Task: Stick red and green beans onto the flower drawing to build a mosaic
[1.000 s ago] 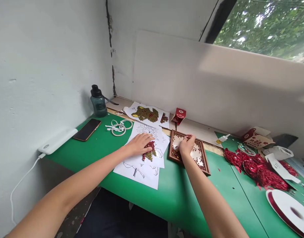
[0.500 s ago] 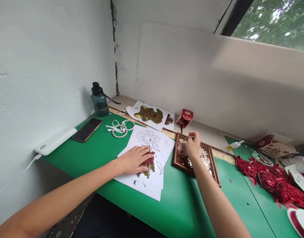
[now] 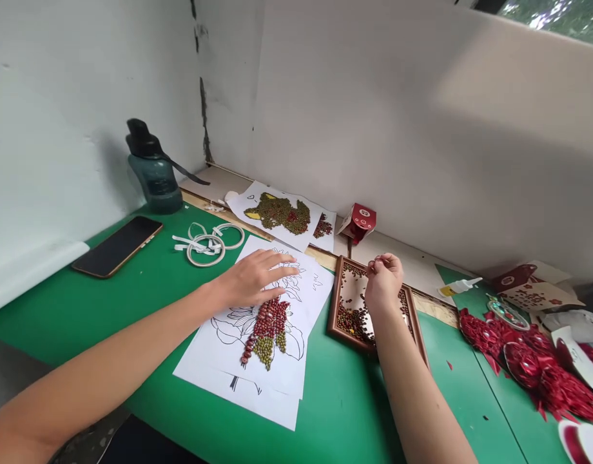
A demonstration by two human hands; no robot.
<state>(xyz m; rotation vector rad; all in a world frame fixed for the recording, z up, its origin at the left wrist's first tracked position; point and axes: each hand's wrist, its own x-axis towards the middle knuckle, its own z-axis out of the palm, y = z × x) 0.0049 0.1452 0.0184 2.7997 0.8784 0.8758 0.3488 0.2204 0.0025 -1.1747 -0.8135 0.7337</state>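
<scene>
My left hand (image 3: 255,278) rests on the upper part of a white sheet with a line drawing of a flower (image 3: 226,383), its fingers spread and holding nothing. Just below it, red beans (image 3: 270,317) and green beans (image 3: 264,351) fill part of the drawing in dense rows. Over a brown wooden frame (image 3: 331,316) hovers my right hand (image 3: 384,283), fingertips pinched together. What sits in the pinch, if anything, is too small to make out. Loose dark beans (image 3: 352,319) are scattered inside the frame, mostly towards its near left corner; my right hand and forearm hide part of it.
Behind lies a finished-looking bean picture (image 3: 281,216) beside a small red box (image 3: 361,222). To the left are tape rolls (image 3: 205,250), a phone (image 3: 117,246) and a water bottle (image 3: 156,171). A glue bottle (image 3: 458,287) and red shredded decorations (image 3: 528,361) lie right.
My left hand has slid up the sheet, uncovering more of the beans. My right hand stays pinched above the frame. The view has shifted closer to the table.
</scene>
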